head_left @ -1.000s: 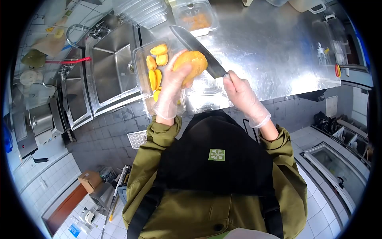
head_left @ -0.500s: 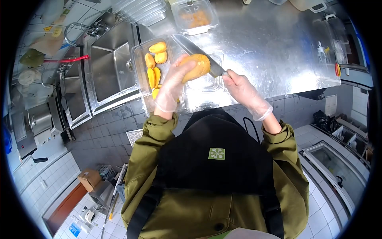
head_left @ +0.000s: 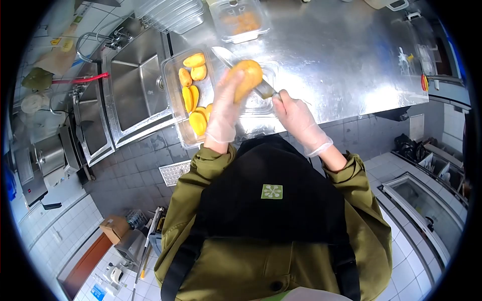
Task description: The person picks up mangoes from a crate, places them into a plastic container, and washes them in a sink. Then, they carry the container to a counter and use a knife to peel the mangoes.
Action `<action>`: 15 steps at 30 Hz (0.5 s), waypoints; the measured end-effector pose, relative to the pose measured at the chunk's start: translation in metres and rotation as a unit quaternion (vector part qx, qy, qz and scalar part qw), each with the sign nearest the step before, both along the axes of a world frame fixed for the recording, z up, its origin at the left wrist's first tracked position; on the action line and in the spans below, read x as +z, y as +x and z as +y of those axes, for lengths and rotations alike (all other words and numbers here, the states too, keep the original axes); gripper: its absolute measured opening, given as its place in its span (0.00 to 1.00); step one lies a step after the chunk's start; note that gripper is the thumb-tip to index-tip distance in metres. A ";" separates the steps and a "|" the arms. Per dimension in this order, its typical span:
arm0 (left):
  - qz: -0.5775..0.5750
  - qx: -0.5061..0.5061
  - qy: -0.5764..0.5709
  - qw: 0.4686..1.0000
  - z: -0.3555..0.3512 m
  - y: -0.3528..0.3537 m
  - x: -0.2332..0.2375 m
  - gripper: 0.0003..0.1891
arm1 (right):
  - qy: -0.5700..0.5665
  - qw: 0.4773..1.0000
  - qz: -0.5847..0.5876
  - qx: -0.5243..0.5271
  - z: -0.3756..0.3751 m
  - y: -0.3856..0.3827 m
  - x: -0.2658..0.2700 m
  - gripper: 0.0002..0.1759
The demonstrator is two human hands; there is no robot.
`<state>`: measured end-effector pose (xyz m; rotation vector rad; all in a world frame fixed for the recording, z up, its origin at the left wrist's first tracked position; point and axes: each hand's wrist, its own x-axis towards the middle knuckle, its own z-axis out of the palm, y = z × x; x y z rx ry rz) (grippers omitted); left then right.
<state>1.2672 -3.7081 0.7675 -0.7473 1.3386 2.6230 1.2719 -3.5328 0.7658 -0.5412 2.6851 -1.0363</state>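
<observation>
My left hand [head_left: 224,110], in a clear glove, holds a peeled yellow mango [head_left: 246,78] upright above the steel counter. My right hand [head_left: 293,118], also gloved, grips the handle of a large knife [head_left: 236,67]. The blade runs behind the mango, pointing up and to the left. Below the fruit sits an empty clear plastic tub [head_left: 258,108]. To the left, a clear tray [head_left: 173,95] holds several peeled mango pieces [head_left: 193,95].
A double steel sink [head_left: 133,85] with a tap lies left of the tray. A lidded tub of orange pieces [head_left: 238,22] and a stack of clear tubs [head_left: 168,12] stand at the back. The steel counter [head_left: 341,60] extends right. Tiled floor lies below.
The mango and both hands have shifted slightly left and nearer. The knife blade has drawn back, so less of it shows beyond the fruit.
</observation>
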 end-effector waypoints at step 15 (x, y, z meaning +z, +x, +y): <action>0.005 0.061 0.000 0.998 0.010 -0.007 -0.013 0.21 | -0.047 0.997 0.058 0.001 -0.005 0.019 -0.025 0.11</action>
